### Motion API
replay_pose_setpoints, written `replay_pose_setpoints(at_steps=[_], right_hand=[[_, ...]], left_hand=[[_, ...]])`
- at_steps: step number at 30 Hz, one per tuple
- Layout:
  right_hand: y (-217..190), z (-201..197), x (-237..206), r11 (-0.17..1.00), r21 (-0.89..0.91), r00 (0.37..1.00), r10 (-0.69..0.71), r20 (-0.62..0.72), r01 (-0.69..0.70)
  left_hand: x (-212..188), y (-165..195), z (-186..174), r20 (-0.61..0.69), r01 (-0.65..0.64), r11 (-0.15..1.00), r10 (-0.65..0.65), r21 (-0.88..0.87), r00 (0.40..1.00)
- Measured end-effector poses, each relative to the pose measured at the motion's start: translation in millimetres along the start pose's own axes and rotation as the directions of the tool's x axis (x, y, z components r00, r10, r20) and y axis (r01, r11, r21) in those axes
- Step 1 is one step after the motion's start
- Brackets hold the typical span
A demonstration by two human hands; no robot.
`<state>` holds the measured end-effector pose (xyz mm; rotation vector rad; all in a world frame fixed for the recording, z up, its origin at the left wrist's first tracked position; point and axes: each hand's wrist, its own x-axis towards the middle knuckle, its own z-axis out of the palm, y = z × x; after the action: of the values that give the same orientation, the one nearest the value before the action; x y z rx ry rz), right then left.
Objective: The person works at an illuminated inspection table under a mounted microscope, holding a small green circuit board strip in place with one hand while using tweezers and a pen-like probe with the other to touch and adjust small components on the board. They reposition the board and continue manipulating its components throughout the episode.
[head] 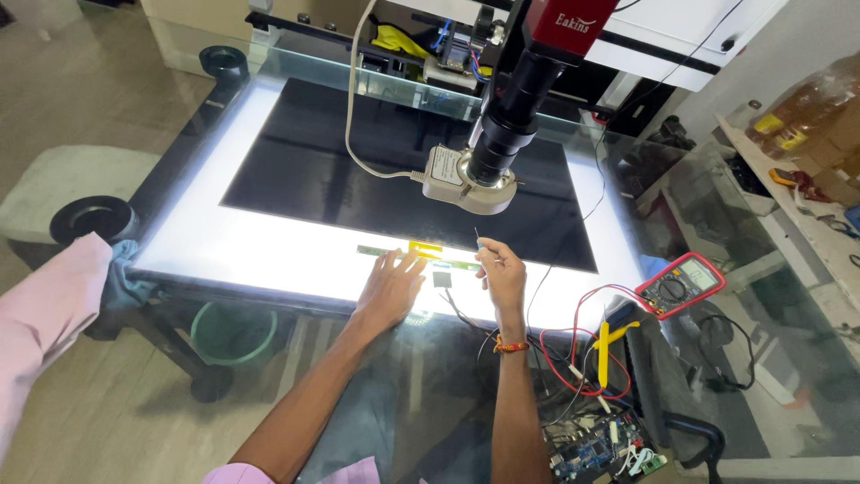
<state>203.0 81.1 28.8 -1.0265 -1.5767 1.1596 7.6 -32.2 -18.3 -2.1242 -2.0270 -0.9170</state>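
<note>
The left hand rests flat, fingers spread, touching the yellow strip on the backlit panel. The right hand pinches a thin probe upright beneath the microscope.

red multimeter, green bin, circuit board

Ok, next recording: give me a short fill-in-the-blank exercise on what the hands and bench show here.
1. The left hand lies flat on the lit ____ table.
2. The right hand pinches a thin ____ pointing upward.
3. The multimeter at the right has a ____ casing.
4. The microscope lens hangs above a large ____ panel.

Missing words: light; probe; red; black
</note>
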Motion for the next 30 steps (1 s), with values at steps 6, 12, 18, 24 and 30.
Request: replay_pose_setpoints(at_steps=[6, 12, 18, 24, 30], right_hand=[[-4, 10, -8, 0.871, -0.41, 0.963, -0.25, 0.101, 0.269], [-9, 25, -9, 0.685, -0.626, 0.926, -0.319, 0.201, 0.372], [-8, 34, -5, 0.527, -0.684, 0.849, -0.448, 0.281, 0.505], [-3, 39, -10, 0.536, -0.635, 0.808, -0.527, 0.264, 0.556], [-4, 38, -8, 0.539, -0.629, 0.805, -0.533, 0.259, 0.56]], left_hand=[[-2, -1, 1, -0.01, -0.013, 1.0, 0.013, 0.012, 1.0], [-2, 0, -2, -0.021, -0.02, 0.999, 0.021, 0.027, 1.0], [-3, -1, -2, -0.001, -0.013, 1.0, 0.013, 0.013, 1.0], [-3, 2, -6, -0.012, -0.018, 1.0, 0.018, 0.0, 1.0], [0, 2, -13, 0.008, -0.018, 0.999, 0.018, -0.027, 1.0]])
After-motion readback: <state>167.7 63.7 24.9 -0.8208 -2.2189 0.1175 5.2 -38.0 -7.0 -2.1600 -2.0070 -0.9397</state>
